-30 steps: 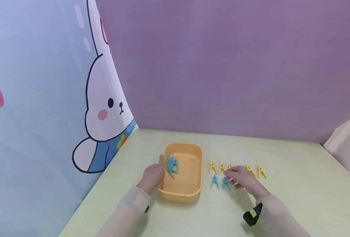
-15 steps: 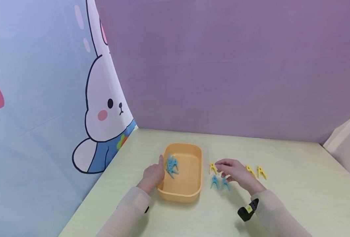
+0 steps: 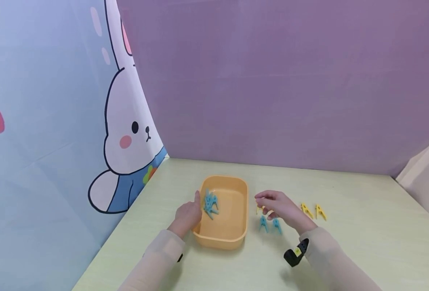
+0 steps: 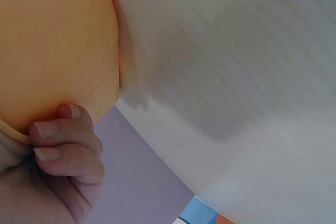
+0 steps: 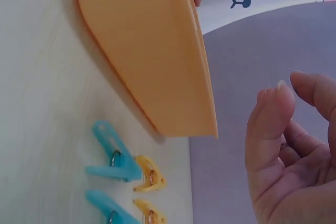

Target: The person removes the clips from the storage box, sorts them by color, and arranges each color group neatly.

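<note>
An orange plastic basin (image 3: 219, 243) stands on the table, with several blue clothespins (image 3: 211, 204) piled along its left side. My left hand (image 3: 188, 216) grips its left rim; the left wrist view shows curled fingers (image 4: 71, 153) against the outer wall. To the right of the basin, my right hand (image 3: 278, 205) hovers over the row of yellow clothespins, thumb and fingers apart with nothing between them. Beneath it a yellow clothespin (image 3: 259, 209) peeks out partly covered. Two blue clothespins (image 3: 263, 224) lie just in front; the right wrist view shows a yellow clothespin (image 5: 150, 174) beside them.
Two more yellow clothespins (image 3: 320, 212) lie to the right of my right hand. A purple backdrop (image 3: 272, 89) rises behind the table (image 3: 374, 226), and a panel with a cartoon rabbit (image 3: 132, 133) stands along the left.
My right hand has moved left along the yellow row, from over the right-hand blue clothespin toward the basin. The left hand and the basin have stayed in place.
</note>
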`<state>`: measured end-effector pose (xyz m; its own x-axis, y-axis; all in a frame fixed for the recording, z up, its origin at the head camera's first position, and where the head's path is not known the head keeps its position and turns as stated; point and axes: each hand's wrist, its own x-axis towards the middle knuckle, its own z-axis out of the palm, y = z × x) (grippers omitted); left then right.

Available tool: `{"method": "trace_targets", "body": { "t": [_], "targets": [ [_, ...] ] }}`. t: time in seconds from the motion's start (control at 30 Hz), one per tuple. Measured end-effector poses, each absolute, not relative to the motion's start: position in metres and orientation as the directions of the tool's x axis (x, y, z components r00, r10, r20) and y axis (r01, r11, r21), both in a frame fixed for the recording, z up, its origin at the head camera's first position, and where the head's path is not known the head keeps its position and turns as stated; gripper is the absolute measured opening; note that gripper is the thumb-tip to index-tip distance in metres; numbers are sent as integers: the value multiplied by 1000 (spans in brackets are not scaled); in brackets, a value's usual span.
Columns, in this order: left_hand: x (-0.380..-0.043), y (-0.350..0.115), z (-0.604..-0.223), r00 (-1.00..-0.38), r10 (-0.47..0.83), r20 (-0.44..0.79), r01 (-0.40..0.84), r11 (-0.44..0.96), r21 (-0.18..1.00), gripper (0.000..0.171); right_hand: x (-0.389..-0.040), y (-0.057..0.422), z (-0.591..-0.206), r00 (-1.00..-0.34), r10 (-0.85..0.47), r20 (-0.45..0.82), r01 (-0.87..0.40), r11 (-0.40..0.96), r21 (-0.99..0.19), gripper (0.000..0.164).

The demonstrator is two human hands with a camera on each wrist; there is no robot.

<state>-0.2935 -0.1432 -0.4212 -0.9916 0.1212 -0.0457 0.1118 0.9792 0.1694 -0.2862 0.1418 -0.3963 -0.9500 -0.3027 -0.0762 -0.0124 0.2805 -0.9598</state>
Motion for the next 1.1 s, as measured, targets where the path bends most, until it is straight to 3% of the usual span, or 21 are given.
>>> {"method": "trace_targets", "body": {
  "t": [1.1],
  "targets": [
    [-294, -132, -423, -993, 115, -17, 110, 974, 196, 61, -309, 97, -373, -927, -373, -35, -82, 294, -952, 32]
  ]
}}
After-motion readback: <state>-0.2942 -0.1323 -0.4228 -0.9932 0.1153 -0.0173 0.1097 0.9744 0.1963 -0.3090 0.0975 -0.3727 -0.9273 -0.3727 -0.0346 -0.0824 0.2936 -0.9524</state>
